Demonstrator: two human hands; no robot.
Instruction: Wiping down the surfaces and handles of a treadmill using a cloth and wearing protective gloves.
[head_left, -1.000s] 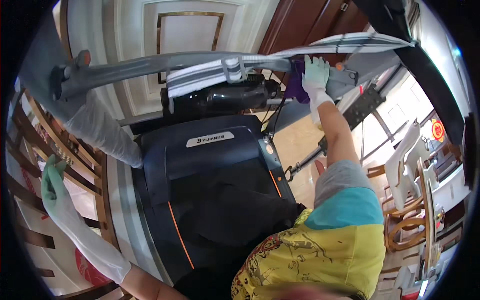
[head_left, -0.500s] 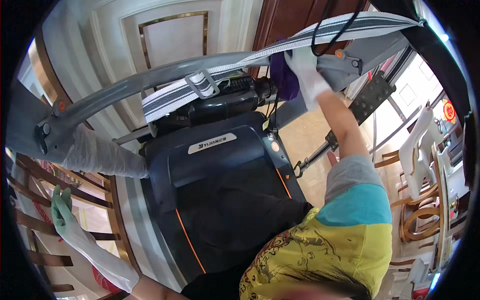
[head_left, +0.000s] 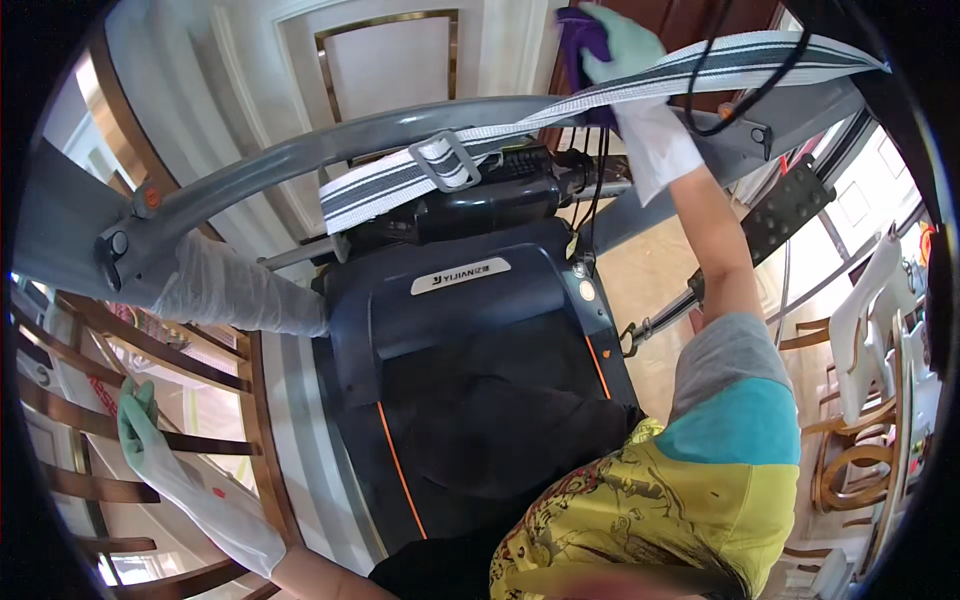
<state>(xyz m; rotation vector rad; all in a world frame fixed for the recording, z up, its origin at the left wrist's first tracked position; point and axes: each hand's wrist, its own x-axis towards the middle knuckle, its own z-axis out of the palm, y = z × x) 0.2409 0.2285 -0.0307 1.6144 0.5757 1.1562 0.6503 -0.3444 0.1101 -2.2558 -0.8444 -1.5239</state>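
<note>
My right hand (head_left: pixel 622 45), in a pale green and white glove, is closed on a purple cloth (head_left: pixel 583 42). It reaches past the far side of a curved grey tube (head_left: pixel 300 150), and a grey-and-white striped strap (head_left: pixel 720 70) crosses in front of the wrist. At the left, my gloved left hand (head_left: pixel 142 425) is raised beside wooden railing slats (head_left: pixel 210 443). Its fingers are stretched up, with nothing seen in them; whether it touches a slat I cannot tell. Below the tube lies a treadmill (head_left: pixel 460 320) with a dark motor cover and black belt.
A black cylinder (head_left: pixel 490 205) sits under the tube. Black cords (head_left: pixel 600 180) hang near it. A plastic-wrapped post (head_left: pixel 240 290) stands left. A textured black pedal (head_left: pixel 790 205) is at right, with white chairs (head_left: pixel 860 320) farther off. A panelled wall (head_left: pixel 390 65) rises behind.
My right hand has moved the purple cloth up and away, from below the strap to beyond the tube. The whole view has shifted slightly; my left hand stays by the slats.
</note>
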